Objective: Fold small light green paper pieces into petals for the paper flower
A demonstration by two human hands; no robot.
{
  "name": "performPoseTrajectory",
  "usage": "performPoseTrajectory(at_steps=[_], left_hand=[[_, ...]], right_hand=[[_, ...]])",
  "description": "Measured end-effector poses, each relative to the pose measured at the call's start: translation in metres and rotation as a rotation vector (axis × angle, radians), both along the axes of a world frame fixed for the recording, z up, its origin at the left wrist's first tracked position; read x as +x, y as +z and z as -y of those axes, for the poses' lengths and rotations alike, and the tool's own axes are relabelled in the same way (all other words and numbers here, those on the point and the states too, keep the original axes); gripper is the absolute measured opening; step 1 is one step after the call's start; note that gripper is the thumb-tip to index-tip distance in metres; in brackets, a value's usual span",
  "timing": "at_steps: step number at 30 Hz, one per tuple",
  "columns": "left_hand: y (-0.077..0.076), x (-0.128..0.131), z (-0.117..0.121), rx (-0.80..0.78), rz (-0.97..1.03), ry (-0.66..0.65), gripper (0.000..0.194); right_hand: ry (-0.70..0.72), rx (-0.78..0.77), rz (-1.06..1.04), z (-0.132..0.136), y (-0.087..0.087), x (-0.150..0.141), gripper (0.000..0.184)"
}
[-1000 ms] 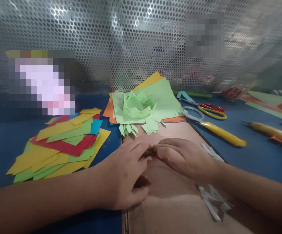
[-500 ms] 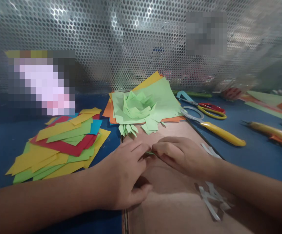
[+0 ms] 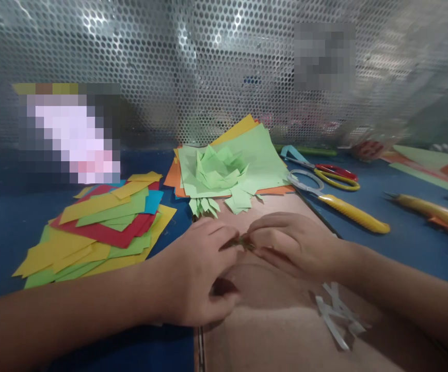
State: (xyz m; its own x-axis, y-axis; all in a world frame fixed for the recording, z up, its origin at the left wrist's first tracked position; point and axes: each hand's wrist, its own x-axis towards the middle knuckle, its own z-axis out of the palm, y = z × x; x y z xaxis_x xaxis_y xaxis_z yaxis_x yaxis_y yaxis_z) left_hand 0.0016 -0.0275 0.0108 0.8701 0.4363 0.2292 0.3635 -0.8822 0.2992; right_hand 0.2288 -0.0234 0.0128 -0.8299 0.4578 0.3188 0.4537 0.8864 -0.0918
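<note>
My left hand (image 3: 196, 271) and my right hand (image 3: 289, 243) meet fingertip to fingertip over a brown cardboard sheet (image 3: 286, 330). Between the fingertips both pinch a small green paper piece (image 3: 242, 241), mostly hidden by the fingers. Both hands are curled closed, knuckles up. Just beyond them lie several small folded green pieces (image 3: 204, 205), and behind those a folded green paper flower (image 3: 218, 170) rests on a stack of green, yellow and orange sheets (image 3: 262, 155).
A heap of yellow, green, red and blue paper scraps (image 3: 100, 227) lies left on the blue table (image 3: 413, 243). Scissors (image 3: 324, 173), a yellow-handled tool (image 3: 348, 209) and a yellow cutter (image 3: 436, 217) lie right. White paper strips (image 3: 336, 310) sit on the cardboard. Perforated metal wall (image 3: 208, 67) behind.
Both hands have shifted slightly away from me on the cardboard and the right fingers have lifted and curled more around the small green piece.
</note>
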Motion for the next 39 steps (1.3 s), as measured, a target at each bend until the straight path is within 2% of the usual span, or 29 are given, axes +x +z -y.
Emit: performPoseTrajectory(at_steps=[3, 7, 9, 12, 16, 22, 33, 36, 39], left_hand=[[-0.002, -0.001, -0.003, -0.009, 0.049, -0.036, 0.026], [-0.003, -0.003, -0.007, -0.072, 0.148, -0.065, 0.020], [-0.005, -0.003, -0.009, -0.106, 0.170, -0.051, 0.018], [-0.007, -0.003, -0.012, -0.083, 0.214, 0.009, 0.024], [-0.008, -0.002, -0.014, -0.059, 0.160, 0.011, 0.023], [-0.007, -0.002, -0.015, -0.066, 0.124, -0.022, 0.023], [-0.007, -0.003, -0.013, -0.040, 0.093, -0.073, 0.026], [-0.005, -0.002, -0.013, -0.036, 0.072, -0.067, 0.025], [-0.003, -0.001, -0.014, -0.050, 0.064, -0.065, 0.024]], right_hand=[[0.040, 0.015, -0.035, -0.002, 0.000, 0.001, 0.008], [-0.020, -0.016, -0.069, -0.007, -0.003, 0.004, 0.014], [-0.009, 0.014, -0.080, -0.010, -0.004, 0.006, 0.017], [0.033, 0.087, -0.054, -0.012, -0.006, 0.009, 0.023], [0.038, 0.086, -0.021, -0.012, -0.007, 0.010, 0.020], [-0.013, -0.092, -0.057, -0.008, -0.006, 0.007, 0.010], [-0.116, -0.004, -0.129, -0.008, -0.017, 0.000, 0.012], [-0.156, -0.019, -0.116, -0.008, -0.016, 0.000, 0.011], [-0.105, -0.096, -0.060, -0.008, -0.010, 0.002, 0.014]])
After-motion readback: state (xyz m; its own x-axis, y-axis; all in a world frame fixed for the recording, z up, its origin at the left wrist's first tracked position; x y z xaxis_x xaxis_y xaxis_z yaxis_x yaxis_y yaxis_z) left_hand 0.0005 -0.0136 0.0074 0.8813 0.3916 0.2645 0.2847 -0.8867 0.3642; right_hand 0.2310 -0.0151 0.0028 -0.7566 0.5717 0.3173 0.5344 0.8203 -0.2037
